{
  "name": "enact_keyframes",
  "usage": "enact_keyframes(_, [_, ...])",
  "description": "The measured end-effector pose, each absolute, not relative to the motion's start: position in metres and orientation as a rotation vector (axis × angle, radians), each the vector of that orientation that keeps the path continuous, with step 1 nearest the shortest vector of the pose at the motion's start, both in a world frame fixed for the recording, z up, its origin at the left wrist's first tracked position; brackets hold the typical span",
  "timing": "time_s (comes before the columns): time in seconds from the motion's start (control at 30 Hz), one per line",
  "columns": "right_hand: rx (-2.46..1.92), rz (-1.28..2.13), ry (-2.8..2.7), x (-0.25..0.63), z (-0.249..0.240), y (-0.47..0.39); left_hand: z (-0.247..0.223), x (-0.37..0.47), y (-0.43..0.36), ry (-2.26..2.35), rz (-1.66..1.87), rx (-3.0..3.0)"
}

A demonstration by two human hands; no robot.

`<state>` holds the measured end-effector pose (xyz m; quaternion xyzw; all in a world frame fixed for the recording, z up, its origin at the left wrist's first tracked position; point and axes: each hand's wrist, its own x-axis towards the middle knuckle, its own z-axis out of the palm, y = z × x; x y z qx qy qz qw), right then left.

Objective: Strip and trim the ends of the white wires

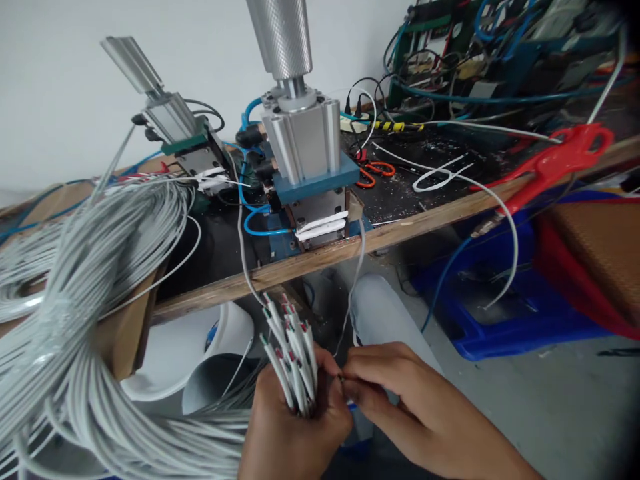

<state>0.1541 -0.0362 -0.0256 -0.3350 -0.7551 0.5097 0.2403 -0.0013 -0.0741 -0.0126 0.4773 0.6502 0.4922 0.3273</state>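
The left grip (297, 433) is closed firmly around a bundle of white multi-core cables (295, 357), red and green cores showing at their upright cut ends. The right grip (393, 390) is narrowed to a thumb-and-finger pinch beside the left thumb, on what looks like a wire end (341, 379), too small to be sure. The bundle sits just in front of the counter (215, 291), below a pneumatic press (307, 140). The step in hand seems to be working individual ends by fingertip; the next move calls for a steady left hold and a fine right pinch. Farther out are the cable coils (125, 260), orange-handled scissors (376, 173) and a red air gun (555, 160).
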Motion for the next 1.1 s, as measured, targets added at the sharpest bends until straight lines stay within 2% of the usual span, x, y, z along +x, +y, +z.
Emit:
enact_keyframes(0.13, [-0.79, 1.422, -2.194, 0.161, -0.023, -0.027, -0.002, -0.003, -0.076, 1.689, 1.098, 1.172])
enact_keyframes(0.3, [-0.733, 1.487, -2.101, 0.163, -0.027, -0.026, 0.004, -0.005, -0.073, 1.618, 1.031, 1.061])
enact_keyframes(0.53, [-0.769, 1.733, -1.339, 0.135, -0.049, -0.056, 0.002, 0.009, -0.074, 1.521, 1.31, 0.818])
enact_keyframes(0.63, [-0.744, 1.74, -1.032, 0.115, -0.061, -0.072, 0.005, 0.014, -0.078, 1.504, 1.385, 0.744])
enact_keyframes(1.1, [-0.812, 1.701, -1.003, 0.103, -0.061, -0.102, -0.016, 0.005, -0.113, 1.28, 1.436, 0.703])
